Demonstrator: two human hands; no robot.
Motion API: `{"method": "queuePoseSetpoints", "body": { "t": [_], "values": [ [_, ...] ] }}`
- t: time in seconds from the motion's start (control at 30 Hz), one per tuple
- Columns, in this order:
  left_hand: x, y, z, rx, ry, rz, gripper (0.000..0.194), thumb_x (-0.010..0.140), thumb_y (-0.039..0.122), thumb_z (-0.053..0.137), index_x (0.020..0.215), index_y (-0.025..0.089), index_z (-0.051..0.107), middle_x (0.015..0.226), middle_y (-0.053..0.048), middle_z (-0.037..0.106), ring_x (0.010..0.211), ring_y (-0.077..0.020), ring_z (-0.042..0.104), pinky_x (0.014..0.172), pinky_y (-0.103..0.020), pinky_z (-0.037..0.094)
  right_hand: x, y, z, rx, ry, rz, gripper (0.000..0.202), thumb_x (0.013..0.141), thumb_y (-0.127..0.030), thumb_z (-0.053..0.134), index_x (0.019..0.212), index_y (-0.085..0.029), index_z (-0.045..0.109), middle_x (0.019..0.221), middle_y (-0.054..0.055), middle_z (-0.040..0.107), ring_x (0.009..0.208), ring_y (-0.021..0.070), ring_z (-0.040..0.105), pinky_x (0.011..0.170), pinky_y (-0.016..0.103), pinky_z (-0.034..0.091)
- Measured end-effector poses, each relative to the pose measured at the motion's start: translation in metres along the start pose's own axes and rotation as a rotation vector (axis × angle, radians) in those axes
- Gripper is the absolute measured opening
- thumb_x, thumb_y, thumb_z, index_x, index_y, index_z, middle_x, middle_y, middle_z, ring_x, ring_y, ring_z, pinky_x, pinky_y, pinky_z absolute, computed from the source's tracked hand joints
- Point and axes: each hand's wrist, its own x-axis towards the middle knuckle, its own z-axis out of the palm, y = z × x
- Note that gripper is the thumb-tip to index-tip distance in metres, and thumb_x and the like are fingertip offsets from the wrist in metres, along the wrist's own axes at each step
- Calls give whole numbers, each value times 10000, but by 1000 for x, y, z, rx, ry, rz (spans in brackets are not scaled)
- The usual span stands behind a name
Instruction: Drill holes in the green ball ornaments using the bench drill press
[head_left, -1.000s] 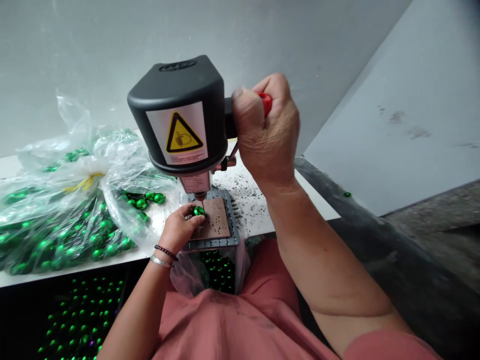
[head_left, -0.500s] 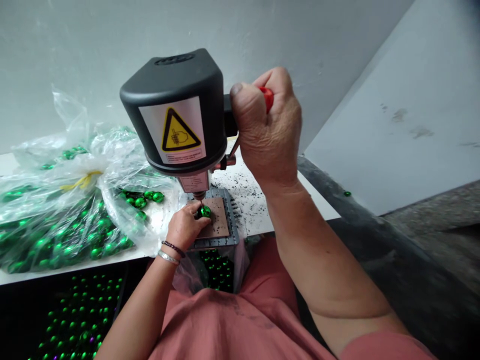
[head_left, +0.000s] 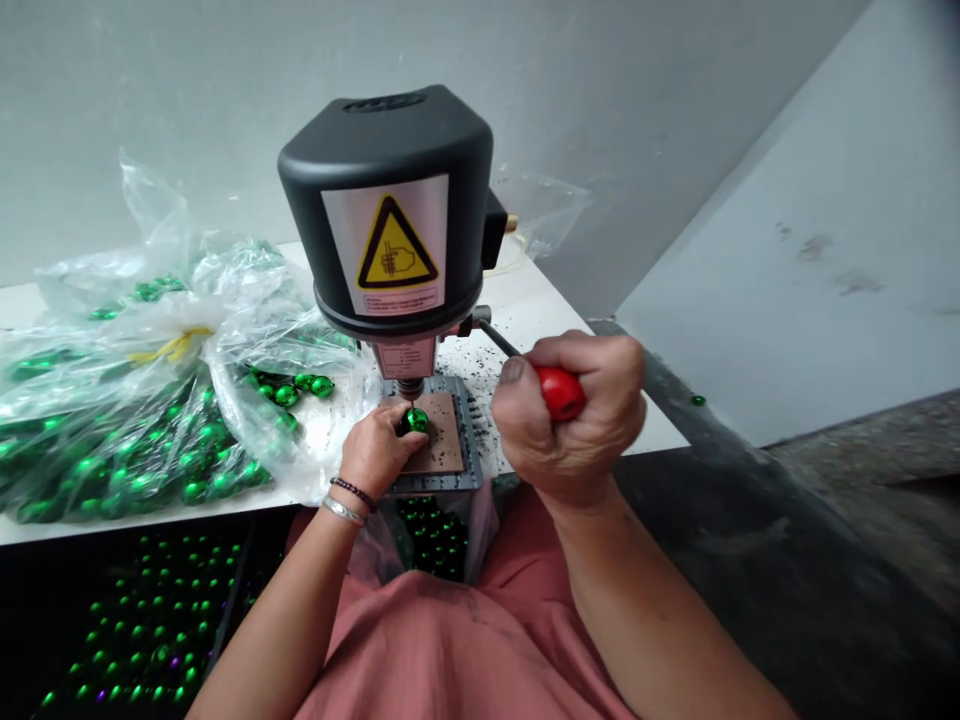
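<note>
A black drill press (head_left: 386, 220) with a yellow warning label stands on the white table. Under its bit, my left hand (head_left: 375, 445) pinches a shiny green ball (head_left: 415, 421) on a brown board (head_left: 442, 440) that lies on the metal base (head_left: 469, 455). The bit appears to meet the top of the ball. To the right of the press, my right hand (head_left: 574, 415) is wrapped round the red knob (head_left: 559, 392) of the feed lever (head_left: 499, 338).
Clear plastic bags of green balls (head_left: 150, 430) cover the table's left side, with a few loose balls (head_left: 286, 395) beside them. Dark shavings lie round the base. More green balls (head_left: 435, 535) are below the table edge. One ball (head_left: 698, 400) lies at the right.
My right hand has come down and toward me with the red knob, swinging the lever lower. The view has shifted slightly; my left hand still holds the ball under the bit.
</note>
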Motion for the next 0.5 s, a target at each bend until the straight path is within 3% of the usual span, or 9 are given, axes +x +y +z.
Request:
{"method": "queuePoseSetpoints", "body": {
  "t": [0.5],
  "values": [
    [-3,1,2,88,28,18,283,746,371,603,991,236,641,932,-30,658,820,-177,601,699,-255,406,-26,5,9,196,27,44,134,740,-120,511,846,-186,460,729,-22,527,633,68,528,605,243,461]
  ]
}}
